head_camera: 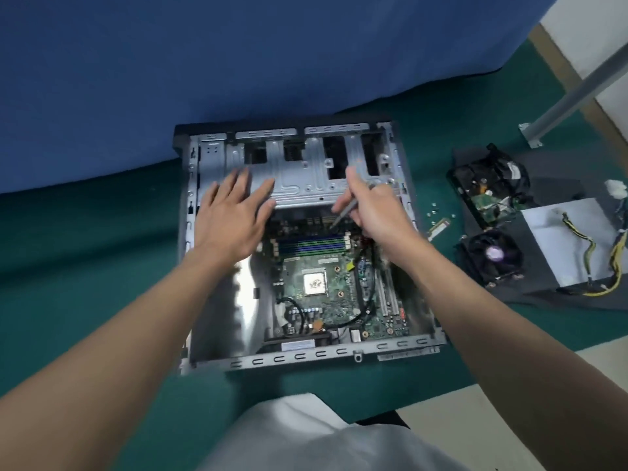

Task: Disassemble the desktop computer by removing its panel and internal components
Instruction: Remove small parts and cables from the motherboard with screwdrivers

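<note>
An open desktop case [217,362] lies flat on a green cloth, its side panel off. Inside is a green motherboard [333,300] with a bare CPU [314,283] and blue and green memory slots [311,241]. A metal drive cage [306,178] spans the far end. My left hand [234,212] hovers with fingers spread over the cage's left part and holds nothing. My right hand [370,209] grips a slim screwdriver [343,217], its tip pointing down at the board's far edge near the memory slots.
To the right of the case lie small screws [433,212], a small card [438,228], a hard drive [486,195], a cooler fan [491,254] and a power supply [571,246] with yellow cables. A blue cloth rises behind. A metal leg [577,90] stands far right.
</note>
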